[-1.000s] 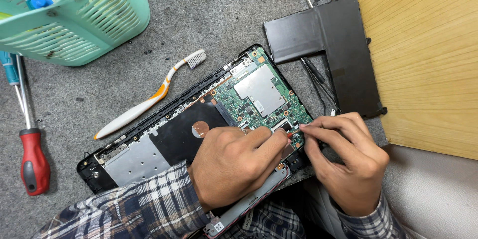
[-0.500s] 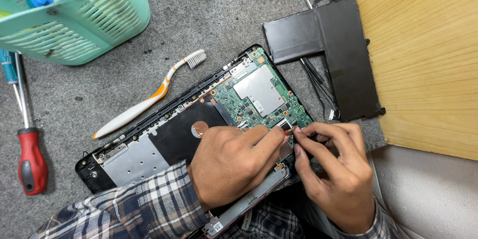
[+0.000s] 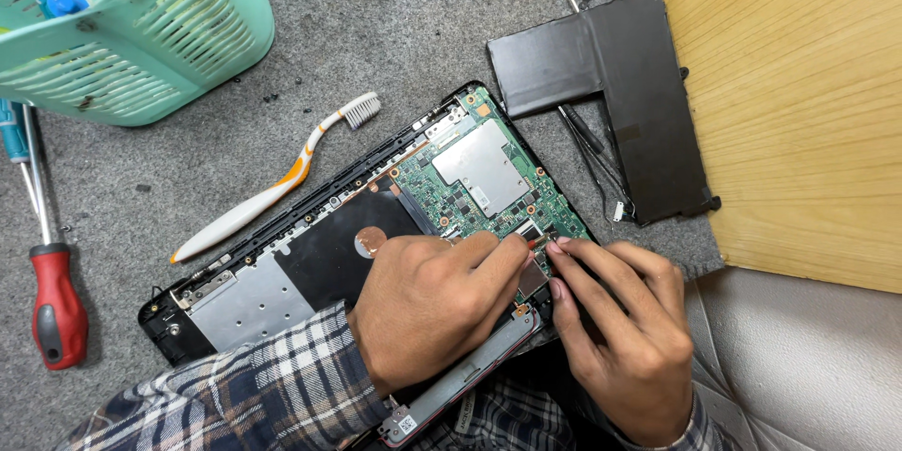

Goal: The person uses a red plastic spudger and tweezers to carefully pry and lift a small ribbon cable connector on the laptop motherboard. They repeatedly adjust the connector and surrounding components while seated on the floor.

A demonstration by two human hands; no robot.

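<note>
**Green board, two hands at one small connector**

Head view: Green circuit board [image 3: 489, 178] lies bare inside an opened laptop base [image 3: 282, 272] on a grey felt bench [image 3: 376, 28], its long axis running from 8 o'clock up to 2 o'clock. Both of the person's hands meet at the board's 5 o'clock corner. The left hand [image 3: 437, 305], plaid cuff at the wrist, presses down with fingers [image 3: 498, 249] curled nearly closed, their tips on a small flat cable connector [image 3: 536, 240]. The right hand [image 3: 625, 334] comes in from 4 o'clock, thumb and forefinger pinched close at the same connector; whether they actually grip it cannot be told. The connector sits just past both sets of fingertips, toward 12 o'clock, with the left hand marginally nearer.

A black battery pack [image 3: 625, 103] rests at 1 o'clock, partly on a wooden board [image 3: 799, 113]. A white-and-orange toothbrush [image 3: 272, 183] lies at 10 o'clock of the laptop, a red-handled screwdriver [image 3: 56, 305] at 9 o'clock, and a mint plastic basket [image 3: 141, 38] at 11 o'clock.
</note>
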